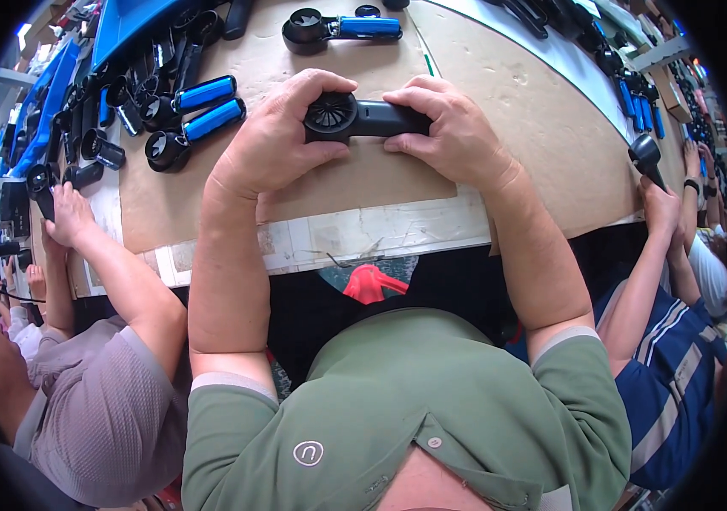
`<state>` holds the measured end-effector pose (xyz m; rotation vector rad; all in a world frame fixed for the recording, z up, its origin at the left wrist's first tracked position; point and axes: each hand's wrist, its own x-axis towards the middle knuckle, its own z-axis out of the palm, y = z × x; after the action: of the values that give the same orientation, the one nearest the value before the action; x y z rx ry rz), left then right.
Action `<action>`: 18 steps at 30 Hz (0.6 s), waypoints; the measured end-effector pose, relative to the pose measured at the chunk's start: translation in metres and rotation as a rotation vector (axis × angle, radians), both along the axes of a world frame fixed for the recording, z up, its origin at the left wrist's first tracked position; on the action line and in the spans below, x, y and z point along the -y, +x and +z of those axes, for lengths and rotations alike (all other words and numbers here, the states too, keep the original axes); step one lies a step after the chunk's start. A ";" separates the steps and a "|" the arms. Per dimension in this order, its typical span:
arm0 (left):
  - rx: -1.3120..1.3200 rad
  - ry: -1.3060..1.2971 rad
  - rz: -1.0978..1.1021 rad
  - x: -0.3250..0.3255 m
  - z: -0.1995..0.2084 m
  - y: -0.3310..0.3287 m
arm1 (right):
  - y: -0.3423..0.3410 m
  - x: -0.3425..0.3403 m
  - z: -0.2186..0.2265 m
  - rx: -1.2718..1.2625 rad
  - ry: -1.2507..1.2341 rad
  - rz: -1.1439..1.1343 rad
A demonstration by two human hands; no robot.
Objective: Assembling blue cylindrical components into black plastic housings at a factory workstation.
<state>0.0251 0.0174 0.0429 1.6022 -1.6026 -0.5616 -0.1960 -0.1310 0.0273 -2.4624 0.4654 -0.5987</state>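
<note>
Between my two hands a black handheld fan [369, 118] lies sideways, just above the brown board on the table. Its round grilled head points to my left and its handle to my right. My left hand [283, 128] curls around the head, thumb below and fingers above. The handle's end sits in my right hand [440, 128], pinched between thumb and fingers. Beyond them rests an opened fan body [304, 31] with a blue battery cell [370, 28] in it. Two more opened fans with blue cells [214, 119] lie left of my left hand.
Black fan parts [155, 72] crowd the left of the table near a blue tray [129, 30]. Co-workers sit on both sides; a hand [70, 213] at left and a hand [661, 204] at right hold black fans. More blue-celled fans [638, 98] lie far right.
</note>
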 end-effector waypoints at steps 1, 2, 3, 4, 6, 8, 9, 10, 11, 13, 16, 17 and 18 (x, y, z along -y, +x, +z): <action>-0.005 0.004 -0.006 -0.001 0.002 -0.002 | 0.000 0.000 -0.001 0.007 -0.004 0.000; 0.085 -0.026 0.010 -0.001 0.005 -0.005 | 0.000 0.000 -0.001 0.006 0.000 0.004; 0.176 -0.056 0.026 -0.001 0.008 -0.009 | 0.000 0.000 -0.001 0.006 0.002 0.010; 0.269 -0.088 0.041 -0.001 0.012 -0.013 | 0.000 0.000 -0.001 0.008 0.003 0.013; 0.366 -0.121 0.047 0.003 0.021 -0.021 | -0.001 0.000 -0.001 0.014 0.005 0.008; 0.504 0.035 0.087 0.008 0.028 -0.029 | 0.000 0.001 -0.001 0.009 -0.041 0.006; 0.574 0.113 0.110 0.010 0.030 -0.032 | 0.001 0.001 -0.001 0.009 -0.065 0.008; 0.647 0.124 0.126 0.011 0.032 -0.035 | 0.001 0.001 -0.001 0.009 -0.089 0.011; 0.652 0.192 0.136 0.011 0.032 -0.037 | 0.001 0.001 -0.001 0.016 -0.089 0.011; 0.695 0.118 0.146 0.010 0.029 -0.040 | 0.001 -0.001 -0.002 0.012 -0.104 0.004; 0.735 0.052 0.142 0.010 0.021 -0.042 | -0.001 -0.004 -0.002 0.003 -0.108 -0.011; 0.745 0.068 0.153 0.010 0.018 -0.042 | -0.001 -0.005 -0.002 -0.014 -0.125 -0.023; 0.757 0.080 0.168 0.011 0.016 -0.042 | -0.001 -0.006 -0.001 -0.029 -0.146 -0.033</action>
<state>-0.0171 0.0063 0.0591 2.1356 -1.9489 0.1044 -0.1967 -0.1253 0.0261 -2.6098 0.4901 -0.6307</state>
